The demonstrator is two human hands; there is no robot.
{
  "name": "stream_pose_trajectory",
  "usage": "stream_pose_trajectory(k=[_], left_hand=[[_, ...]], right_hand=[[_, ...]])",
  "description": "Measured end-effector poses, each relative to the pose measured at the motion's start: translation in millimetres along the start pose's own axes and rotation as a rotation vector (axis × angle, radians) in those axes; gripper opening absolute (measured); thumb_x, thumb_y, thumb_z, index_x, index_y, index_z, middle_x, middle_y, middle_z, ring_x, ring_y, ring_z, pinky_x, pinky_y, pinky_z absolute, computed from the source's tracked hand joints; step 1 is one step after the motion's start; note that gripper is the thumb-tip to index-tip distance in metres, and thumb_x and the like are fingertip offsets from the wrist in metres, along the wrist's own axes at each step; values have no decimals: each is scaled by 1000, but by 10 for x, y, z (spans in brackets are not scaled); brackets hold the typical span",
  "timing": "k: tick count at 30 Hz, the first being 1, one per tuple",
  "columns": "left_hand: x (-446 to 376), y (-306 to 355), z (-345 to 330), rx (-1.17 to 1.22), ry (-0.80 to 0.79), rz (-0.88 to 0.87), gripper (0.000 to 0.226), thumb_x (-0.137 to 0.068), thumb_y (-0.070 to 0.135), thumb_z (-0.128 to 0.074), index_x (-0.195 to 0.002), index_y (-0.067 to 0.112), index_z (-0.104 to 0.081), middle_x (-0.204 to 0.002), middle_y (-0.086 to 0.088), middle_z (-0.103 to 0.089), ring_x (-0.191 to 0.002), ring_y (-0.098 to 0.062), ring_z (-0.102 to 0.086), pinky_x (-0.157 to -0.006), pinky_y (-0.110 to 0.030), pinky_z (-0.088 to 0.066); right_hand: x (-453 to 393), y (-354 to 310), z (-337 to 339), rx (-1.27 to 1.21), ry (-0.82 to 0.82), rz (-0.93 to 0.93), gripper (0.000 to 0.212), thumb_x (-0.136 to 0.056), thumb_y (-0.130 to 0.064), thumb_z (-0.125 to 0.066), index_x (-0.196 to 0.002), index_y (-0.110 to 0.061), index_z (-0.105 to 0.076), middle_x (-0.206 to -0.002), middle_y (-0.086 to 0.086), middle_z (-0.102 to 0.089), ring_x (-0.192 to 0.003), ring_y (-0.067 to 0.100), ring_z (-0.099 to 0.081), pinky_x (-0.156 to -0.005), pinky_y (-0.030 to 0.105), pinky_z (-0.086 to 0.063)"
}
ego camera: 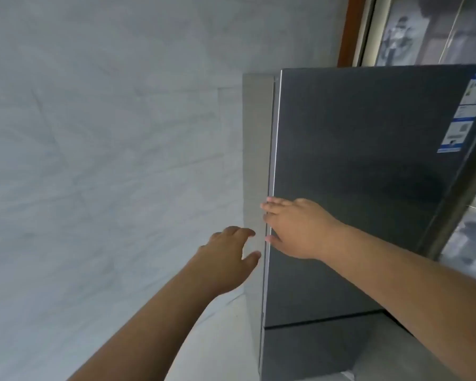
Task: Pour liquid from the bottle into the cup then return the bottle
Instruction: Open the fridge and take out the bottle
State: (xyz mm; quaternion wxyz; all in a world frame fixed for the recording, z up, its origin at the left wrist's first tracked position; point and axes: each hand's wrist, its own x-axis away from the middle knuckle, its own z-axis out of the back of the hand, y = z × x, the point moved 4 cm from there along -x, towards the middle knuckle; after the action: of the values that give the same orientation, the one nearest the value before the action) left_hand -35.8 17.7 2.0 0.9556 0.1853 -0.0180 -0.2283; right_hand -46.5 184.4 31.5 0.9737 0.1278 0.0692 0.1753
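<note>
We are facing a dark fridge door (355, 188) at 3 o'clock, grey wall (107, 133) at 9. Our right hand (294, 226) is resting on the door's left edge, fingertips curling round it. Our left hand (228, 254) is hovering just beside it, fingers apart, holding nothing. Bottle and cup are lying out of view.
</note>
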Motion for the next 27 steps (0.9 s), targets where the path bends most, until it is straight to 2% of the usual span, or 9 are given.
stream_pose_trajectory(k=[6,10,11,14,20,22,24,27], left_hand=[[-482,-282,-131,36,-74,-49,59,-106,52,-48,-160,31,-34,-168,7,-33,-153,-21,-35,-124,-48,-36],[-858,-437,-238,23,-85,-137,62,-106,54,-47,-161,33,-30,-170,8,-30,-154,-22,-34,-124,-49,-34],[-951,-458,-273,26,-95,-162,63,-106,55,-48,-162,34,-28,-170,8,-29,-155,-22,-34,-124,-49,-34],[-1204,-471,-375,55,-147,-232,69,-105,54,-50,-164,34,-21,-172,7,-25,-157,-23,-31,-125,-49,-31],[-1650,-432,-705,155,-230,-331,87,-102,47,-58,-167,30,-3,-175,1,-16,-157,-29,-30,-125,-50,-33],[-1729,-401,-846,188,-285,-368,91,-99,43,-62,-167,25,-4,-173,-3,-19,-153,-28,-35,-123,-43,-35],[-1743,-367,-980,243,-338,-401,93,-96,41,-66,-166,18,-9,-166,-7,-24,-144,-25,-45,-118,-33,-38],[-1809,-367,-1110,386,-286,-372,87,-91,39,-73,-157,15,-22,-151,-6,-33,-125,-21,-55,-105,-26,-43]], right_hand=[[-548,222,-125,147,-96,-68,52,-98,-25,-47,-150,-16,-49,-166,4,-32,-157,18,-16,-117,44,-34],[-685,317,-167,213,-84,-152,47,-94,-27,-54,-140,-15,-57,-152,3,-47,-146,22,-34,-110,43,-40],[-698,334,-175,247,-74,-159,49,-95,-29,-53,-143,-15,-55,-154,3,-45,-147,22,-32,-109,44,-38],[-739,365,-198,313,-83,-199,61,-99,-30,-50,-156,-13,-39,-168,5,-24,-158,21,-10,-115,47,-29],[-869,234,-266,333,-129,-335,60,-98,-29,-52,-154,-11,-39,-167,6,-22,-156,24,-7,-105,48,-35],[-932,213,-276,344,-128,-373,60,-98,-28,-50,-154,-10,-39,-165,6,-23,-156,24,-7,-101,48,-38],[-991,206,-277,347,-118,-411,56,-97,-30,-50,-149,-9,-45,-159,6,-31,-153,23,-13,-96,46,-40],[-1078,181,-245,341,-74,-448,50,-96,-33,-51,-139,-10,-56,-149,4,-43,-147,22,-23,-91,42,-43]])
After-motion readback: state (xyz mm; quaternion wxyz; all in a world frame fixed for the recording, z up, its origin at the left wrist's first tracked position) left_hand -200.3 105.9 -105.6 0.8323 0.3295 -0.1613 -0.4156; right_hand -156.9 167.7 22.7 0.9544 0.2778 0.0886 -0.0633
